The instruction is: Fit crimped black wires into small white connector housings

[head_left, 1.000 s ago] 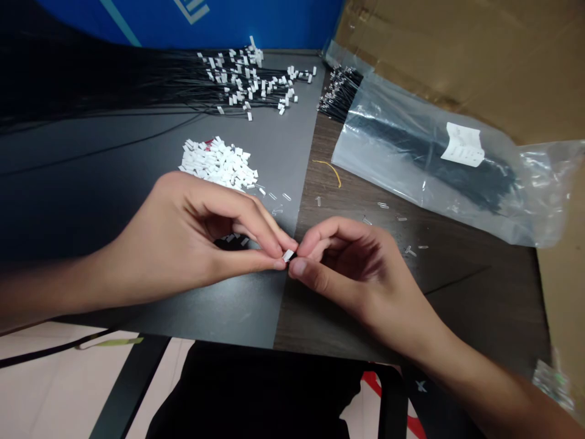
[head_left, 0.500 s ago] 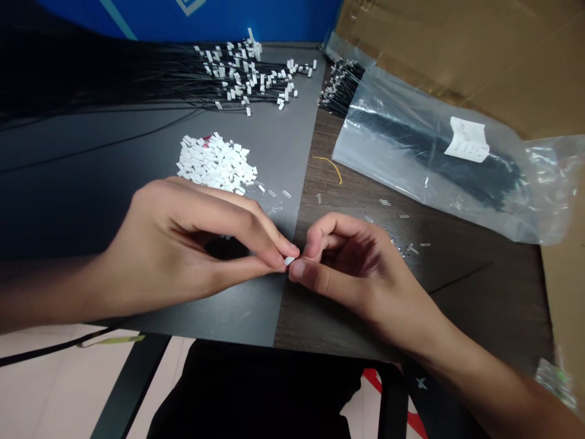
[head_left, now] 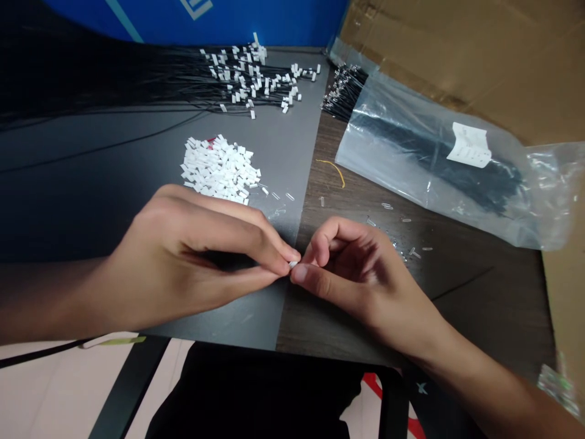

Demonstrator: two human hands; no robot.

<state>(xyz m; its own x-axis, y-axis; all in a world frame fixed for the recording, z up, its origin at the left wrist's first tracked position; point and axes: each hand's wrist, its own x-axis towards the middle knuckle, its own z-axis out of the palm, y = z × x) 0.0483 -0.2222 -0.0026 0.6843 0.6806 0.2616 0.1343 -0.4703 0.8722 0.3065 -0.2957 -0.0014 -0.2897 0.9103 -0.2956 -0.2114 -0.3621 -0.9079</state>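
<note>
The left hand (head_left: pixel 178 256) has its fingers pinched on a tiny white plastic piece (head_left: pixel 293 264), mostly hidden at their tips. The right hand (head_left: pixel 370 280) curls its fingers just beside that piece; whether they grip anything, I cannot tell. Beyond the left fingers, a heap of small white plastic pieces (head_left: pixel 219 169) lies on the grey and dark wood-grain surface (head_left: pixel 292 152). Beyond the right fingers lies a clear plastic bag (head_left: pixel 457 189) of black wires.
</note>
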